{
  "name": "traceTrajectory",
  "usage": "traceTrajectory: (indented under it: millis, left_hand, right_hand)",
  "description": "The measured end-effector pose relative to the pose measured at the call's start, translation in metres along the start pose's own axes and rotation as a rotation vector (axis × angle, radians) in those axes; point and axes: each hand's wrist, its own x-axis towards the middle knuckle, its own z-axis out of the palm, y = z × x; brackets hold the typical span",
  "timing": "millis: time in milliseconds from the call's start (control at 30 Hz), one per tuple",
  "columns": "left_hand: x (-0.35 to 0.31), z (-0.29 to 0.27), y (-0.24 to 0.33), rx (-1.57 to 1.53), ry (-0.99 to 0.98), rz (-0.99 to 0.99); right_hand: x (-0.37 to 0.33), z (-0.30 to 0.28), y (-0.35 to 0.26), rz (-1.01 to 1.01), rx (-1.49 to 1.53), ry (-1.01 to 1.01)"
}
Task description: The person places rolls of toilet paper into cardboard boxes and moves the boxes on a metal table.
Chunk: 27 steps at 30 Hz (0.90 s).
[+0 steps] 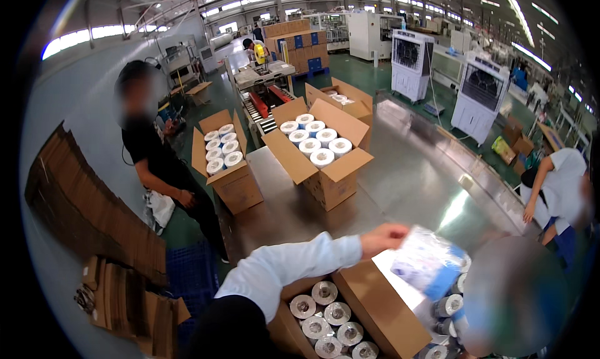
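Note:
My left hand [384, 237], in a light blue sleeve, reaches across to the right with its fingers closed on the upper corner of a shiny plastic-wrapped white-and-blue pack [428, 259]. Motion smears the pack's details. Below my forearm stands an open cardboard box [381, 306] holding several upright white rolls [337, 313] in clear wrap. More wrapped rolls [449, 305] with blue on their sides lie at the lower right, beside the held pack. A large blurred patch hides what is at the lower right. My right hand does not show.
On the metal table [400, 171] stands an open box [334, 187] of rolls; others [240, 190] [353, 103] flank it. One person [165, 146] stands left, another [556, 187] bends at right. Flattened cardboard [94, 196] leans left. Two air coolers [478, 99] stand beyond.

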Motion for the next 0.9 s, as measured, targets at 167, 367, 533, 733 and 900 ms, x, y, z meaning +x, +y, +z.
traceTrajectory:
  millis: [167,367,533,733,900]
  left_hand:
    - [-0.144,-0.022,-0.029,-0.549,0.108,-0.405]
    - [-0.192,-0.039,-0.094,0.184,-0.107,-0.422]
    - [-0.192,-0.027,-0.085,1.224,-0.043,-0.106]
    - [-0.223,-0.031,-0.143,1.305,-0.205,-0.166]
    - [-0.224,-0.039,-0.113,1.788,-0.732,-0.303]
  right_hand:
    - [0.019,-0.011,-0.248,-0.077,0.0,-0.27]
    - [-0.045,0.036,-0.329,-0.148,-0.112,-0.738]
    - [-0.087,0.063,-0.288,-0.128,-0.28,-0.877]
    - [-0.169,0.162,-0.244,-0.298,-0.663,-1.043]
    - [-0.121,0.12,-0.28,-0.175,-0.388,-1.125]
